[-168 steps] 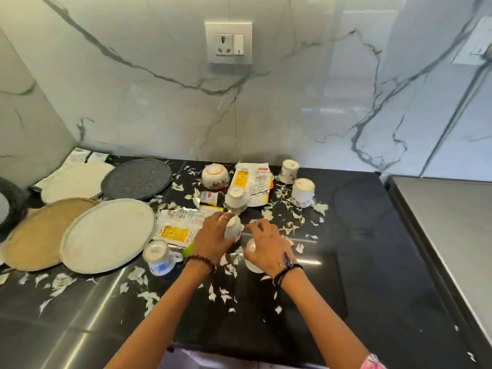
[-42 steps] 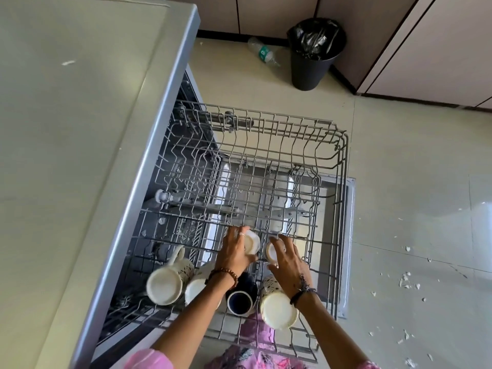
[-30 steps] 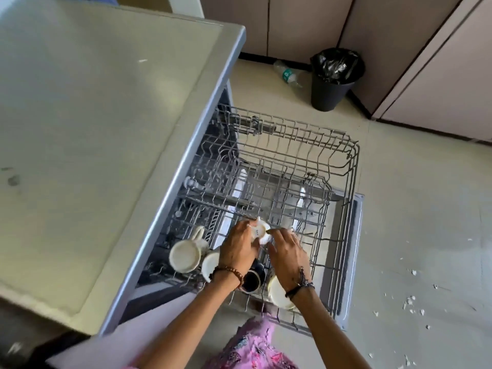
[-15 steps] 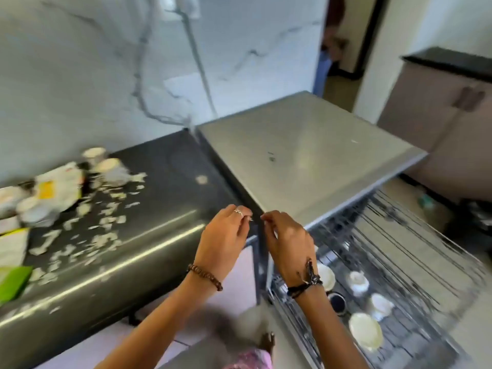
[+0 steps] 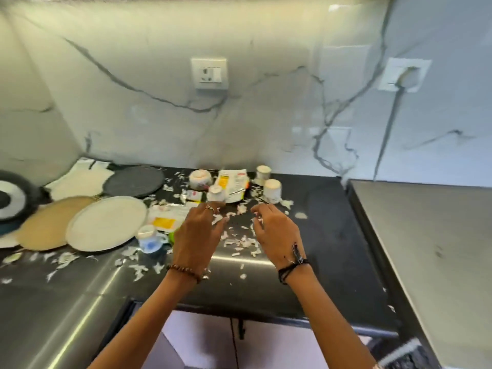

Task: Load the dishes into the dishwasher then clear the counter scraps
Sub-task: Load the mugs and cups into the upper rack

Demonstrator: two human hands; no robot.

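Your left hand (image 5: 198, 235) and right hand (image 5: 275, 233) are hovering side by side over the black counter (image 5: 332, 249), both with fingers loose and spread, holding nothing. Just beyond your fingertips 5 cups are waiting: 1 small upturned cup (image 5: 216, 193) nearest your left hand, 1 wider upturned cup (image 5: 200, 179) behind it, 2 white cups (image 5: 272, 191) standing together toward the right by the wall, and 1 blue-patterned mug (image 5: 149, 238) lying beside the plates. 4 round plates are lying on the left: 1 white plate (image 5: 106, 223), 1 tan plate (image 5: 45, 225) partly under it, 1 dark grey plate (image 5: 134, 181) and 1 cream plate (image 5: 80, 179) at the back. White scraps (image 5: 239, 242) are lying scattered across the counter, thickest between and under your hands. 2 torn wrappers with yellow print (image 5: 233, 182) are lying among the cups. A grey steel top (image 5: 426, 249) is sitting at your right, and 2 wall sockets (image 5: 209, 73) are showing on the marble wall
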